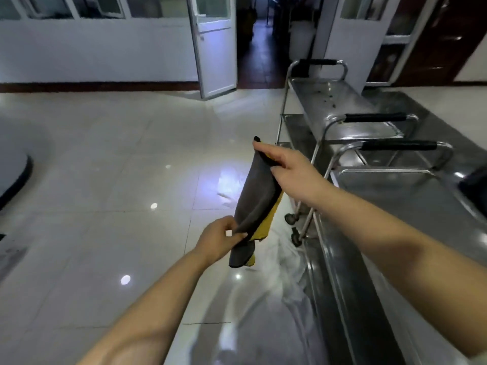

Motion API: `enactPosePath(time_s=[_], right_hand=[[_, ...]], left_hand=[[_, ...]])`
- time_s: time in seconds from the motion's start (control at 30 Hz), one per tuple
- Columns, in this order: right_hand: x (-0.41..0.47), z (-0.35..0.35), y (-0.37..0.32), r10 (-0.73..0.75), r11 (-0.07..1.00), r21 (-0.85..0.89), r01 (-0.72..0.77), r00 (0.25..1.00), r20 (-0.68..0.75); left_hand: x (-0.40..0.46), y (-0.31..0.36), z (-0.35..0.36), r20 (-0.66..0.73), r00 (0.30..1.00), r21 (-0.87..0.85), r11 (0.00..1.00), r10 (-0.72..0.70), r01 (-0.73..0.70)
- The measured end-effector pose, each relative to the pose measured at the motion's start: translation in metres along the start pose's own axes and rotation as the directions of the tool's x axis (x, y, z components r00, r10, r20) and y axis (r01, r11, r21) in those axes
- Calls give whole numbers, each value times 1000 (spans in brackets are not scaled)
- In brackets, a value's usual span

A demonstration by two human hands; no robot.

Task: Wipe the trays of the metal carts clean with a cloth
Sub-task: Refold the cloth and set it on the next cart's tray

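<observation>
Both forearms are entering from the lower edge of the frame, and between them a cloth, dark grey with a yellow underside, is being held stretched in the air at the centre. Its long axis is running diagonally, from the lower end near the centre up to the upper end slightly to the right. The left hand is pinching the lower end between thumb and fingers; the right hand is pinching the upper corner, so both grips are being kept closed on the fabric.

The metal carts are standing to the right of the cloth, in the right half of the frame, and the right hand is the nearer one to them. The nearest tray is lying just right of the right forearm, so the cloth is probably being prepared for a move rightward and down onto it.

The near end of this tray is being covered by the right forearm, and its right side is cut off by the frame edge. Dark spots are being seen on the farthest tray, but it cannot be told whether they are dirt or reflections. The lower shelves are hard to make out.
</observation>
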State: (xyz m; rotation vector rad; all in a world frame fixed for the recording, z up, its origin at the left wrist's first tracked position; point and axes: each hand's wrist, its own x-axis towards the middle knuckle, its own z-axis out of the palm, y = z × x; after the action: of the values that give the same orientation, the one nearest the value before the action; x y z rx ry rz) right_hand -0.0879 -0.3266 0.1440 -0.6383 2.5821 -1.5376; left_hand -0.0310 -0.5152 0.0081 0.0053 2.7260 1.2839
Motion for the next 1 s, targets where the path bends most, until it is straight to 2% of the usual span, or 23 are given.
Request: enactPosePath(time_s=[0.07,0.17,0.27,0.4,0.47,0.53,0.63,0.73,0.8,0.9,1.0], right_hand=[[16,-21,21,29,992,-118,-36,998,-59],[29,-50,59,102,971,-197,-138,978,-181],[36,-68,94,223,931,-218,-292,930,-292],[37,-74,122,433,841,-239,-485,869,-239],[36,-70,135,527,753,-327,-571,821,-219],[37,-63,147,637,634,-386,-671,735,-232],[38,-48,156,735,546,-281,-789,613,-292],[37,-35,158,732,523,-260,-812,584,-351],[32,-31,156,721,504,-255,-825,564,-402],[19,-40,156,714,528,-116,-841,514,-475],[1,-59,159,695,509,-52,-859,445,-565]], left_hand=[[33,7,2,2,1000,2,1000,8,-8],[84,12,3,9,998,-47,997,63,-62],[138,18,-1,145,979,-25,989,145,-143],[206,33,4,326,909,4,962,258,-274],[235,39,10,370,872,133,911,320,-391],[258,44,18,414,834,272,825,365,-496],[288,50,34,423,814,329,770,398,-547],[310,60,52,458,793,271,787,401,-554],[319,69,64,537,748,221,790,391,-572],[330,82,80,666,653,176,775,360,-607],[332,102,94,720,583,127,754,376,-644]])
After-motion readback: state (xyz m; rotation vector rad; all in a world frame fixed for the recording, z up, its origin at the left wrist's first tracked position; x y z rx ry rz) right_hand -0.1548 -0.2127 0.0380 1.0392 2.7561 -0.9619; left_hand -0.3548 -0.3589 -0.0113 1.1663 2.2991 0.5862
